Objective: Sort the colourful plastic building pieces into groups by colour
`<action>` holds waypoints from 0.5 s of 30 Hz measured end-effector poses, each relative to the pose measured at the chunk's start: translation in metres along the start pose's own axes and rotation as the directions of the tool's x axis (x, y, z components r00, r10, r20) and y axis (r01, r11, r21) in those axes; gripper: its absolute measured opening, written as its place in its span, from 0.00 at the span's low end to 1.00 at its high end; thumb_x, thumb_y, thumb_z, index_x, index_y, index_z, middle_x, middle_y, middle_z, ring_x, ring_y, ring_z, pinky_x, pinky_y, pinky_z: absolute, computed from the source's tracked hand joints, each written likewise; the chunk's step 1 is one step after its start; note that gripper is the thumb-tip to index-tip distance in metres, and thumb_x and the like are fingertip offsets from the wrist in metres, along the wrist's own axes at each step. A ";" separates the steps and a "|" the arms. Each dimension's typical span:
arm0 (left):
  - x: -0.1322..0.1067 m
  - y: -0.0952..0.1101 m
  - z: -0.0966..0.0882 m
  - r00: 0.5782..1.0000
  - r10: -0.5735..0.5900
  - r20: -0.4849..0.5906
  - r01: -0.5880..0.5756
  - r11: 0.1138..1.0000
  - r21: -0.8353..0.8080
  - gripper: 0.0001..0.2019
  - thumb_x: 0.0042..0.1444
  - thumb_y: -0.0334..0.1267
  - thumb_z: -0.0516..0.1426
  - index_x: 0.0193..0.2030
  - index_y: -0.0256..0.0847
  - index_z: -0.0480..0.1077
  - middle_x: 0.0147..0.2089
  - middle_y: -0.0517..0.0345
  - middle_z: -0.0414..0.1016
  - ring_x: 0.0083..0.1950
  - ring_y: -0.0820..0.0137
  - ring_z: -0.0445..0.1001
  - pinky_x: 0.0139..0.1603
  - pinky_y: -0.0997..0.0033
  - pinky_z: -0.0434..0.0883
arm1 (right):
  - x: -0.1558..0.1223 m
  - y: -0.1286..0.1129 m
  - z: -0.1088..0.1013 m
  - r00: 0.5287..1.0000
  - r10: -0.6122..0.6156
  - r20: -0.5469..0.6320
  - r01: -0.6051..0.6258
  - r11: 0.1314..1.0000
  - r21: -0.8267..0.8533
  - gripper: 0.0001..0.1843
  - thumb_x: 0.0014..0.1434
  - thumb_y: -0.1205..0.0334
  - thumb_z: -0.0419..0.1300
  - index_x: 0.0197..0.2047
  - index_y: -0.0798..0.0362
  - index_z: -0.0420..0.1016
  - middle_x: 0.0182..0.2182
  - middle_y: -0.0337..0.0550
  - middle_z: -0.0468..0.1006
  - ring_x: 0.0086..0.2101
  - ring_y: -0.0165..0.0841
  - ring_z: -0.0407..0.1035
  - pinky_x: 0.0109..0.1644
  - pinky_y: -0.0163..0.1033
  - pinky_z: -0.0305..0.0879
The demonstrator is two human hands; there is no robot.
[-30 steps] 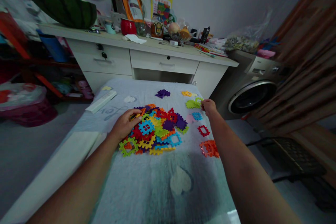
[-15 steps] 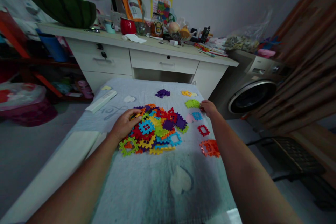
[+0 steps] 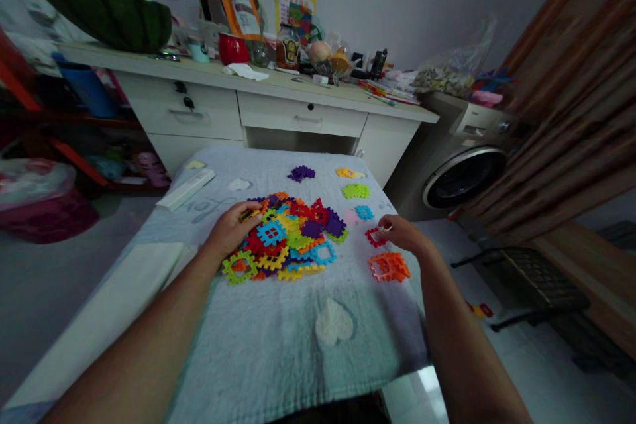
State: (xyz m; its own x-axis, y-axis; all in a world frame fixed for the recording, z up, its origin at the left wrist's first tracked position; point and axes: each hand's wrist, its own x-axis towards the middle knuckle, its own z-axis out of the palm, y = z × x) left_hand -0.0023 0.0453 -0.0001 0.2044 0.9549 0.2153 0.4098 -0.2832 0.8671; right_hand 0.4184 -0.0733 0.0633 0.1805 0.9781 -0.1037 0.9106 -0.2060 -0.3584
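Note:
My left hand (image 3: 233,228) rests at the left side of a heaped pile of plastic interlocking tiles (image 3: 298,233), its thumb and fingers apart over a yellow tile (image 3: 247,214). The tiles have toothed edges, and some are open square frames. On the right of the cloth, my right hand (image 3: 401,233) hovers at a red frame tile (image 3: 373,237), thumb and fingers apart; I see no tile lifted in it. Orange tiles (image 3: 389,267) lie just nearer to me, with a blue tile (image 3: 364,212), green tiles (image 3: 356,191) and a yellow tile (image 3: 344,172) farther back.
Purple tiles (image 3: 301,173) lie behind the pile. A long white box (image 3: 186,189) is at the cloth's (image 3: 258,338) left edge. Beyond stands a white desk (image 3: 278,87) bearing jars and a watermelon (image 3: 99,10). A washing machine (image 3: 447,152) is at the right.
My right hand has moved toward me, from beside the green tiles to the red frame tile. My left hand stays on the pile. The camera view has shifted slightly.

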 end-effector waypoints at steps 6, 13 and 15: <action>0.003 -0.006 0.001 1.000 0.011 -0.002 -0.011 1.000 0.005 0.26 0.49 0.57 0.59 0.49 0.42 0.74 0.52 0.52 0.77 0.52 0.59 0.74 0.56 0.60 0.69 | -0.045 -0.009 -0.005 0.990 -0.134 0.034 0.133 0.990 0.048 0.06 0.53 0.62 0.62 0.35 0.53 0.78 0.36 0.43 0.77 0.38 0.35 0.69 0.43 0.37 0.64; 0.002 -0.004 0.001 1.000 0.018 -0.004 -0.018 1.000 0.021 0.26 0.49 0.57 0.59 0.49 0.42 0.74 0.52 0.52 0.77 0.52 0.59 0.74 0.57 0.60 0.68 | -0.063 -0.015 0.000 0.984 -0.175 0.043 0.173 0.984 0.046 0.07 0.54 0.65 0.57 0.30 0.52 0.77 0.33 0.42 0.78 0.37 0.35 0.70 0.45 0.38 0.64; 0.003 -0.002 0.002 1.000 0.014 -0.006 -0.014 1.000 0.021 0.26 0.50 0.56 0.58 0.49 0.41 0.74 0.52 0.51 0.76 0.53 0.59 0.74 0.58 0.59 0.68 | -0.062 -0.015 0.000 0.983 -0.181 0.039 0.179 0.983 0.050 0.07 0.54 0.65 0.57 0.30 0.53 0.77 0.34 0.43 0.78 0.37 0.35 0.70 0.45 0.38 0.64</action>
